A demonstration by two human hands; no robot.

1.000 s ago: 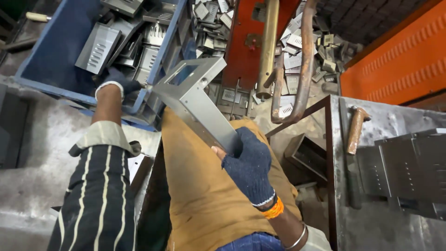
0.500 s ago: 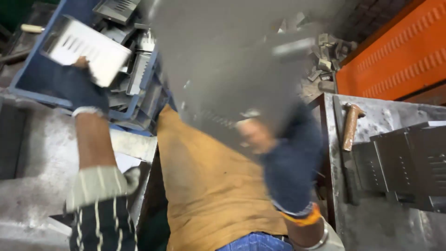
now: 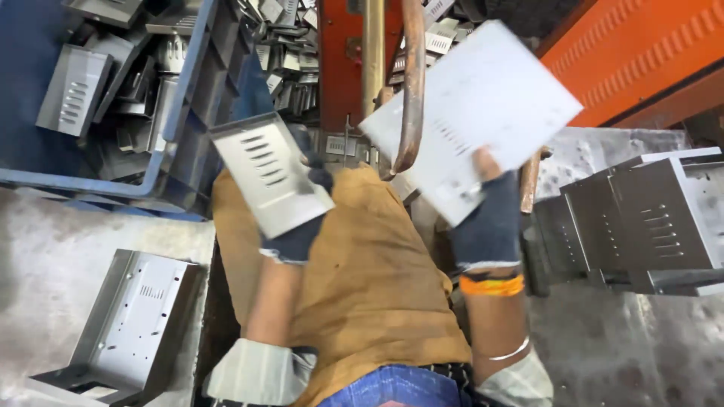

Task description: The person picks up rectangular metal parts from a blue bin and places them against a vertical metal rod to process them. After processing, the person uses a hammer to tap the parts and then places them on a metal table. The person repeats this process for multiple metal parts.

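My left hand [image 3: 300, 226], in a dark blue glove, grips a grey sheet-metal panel [image 3: 268, 172] with louvre slots, held over my lap beside the blue crate. In a matching glove, my right hand [image 3: 490, 215] holds a larger pale metal panel [image 3: 483, 113], tilted and blurred, raised toward the right. A rusty bent bar [image 3: 412, 83] crosses in front of that panel. An ochre apron [image 3: 369, 279] covers my lap under both hands.
A blue crate [image 3: 177, 113] of slotted metal parts stands at the upper left. A bent metal bracket [image 3: 128, 324] lies on the grey bench at lower left. Stacked folded panels [image 3: 648, 222] sit at right. Orange machine housing [image 3: 641, 53] rises behind, with scrap pieces beyond.
My left hand has lifted a slotted panel out of the blue crate and brought it over my lap. The right hand has swung its larger panel up and to the right.
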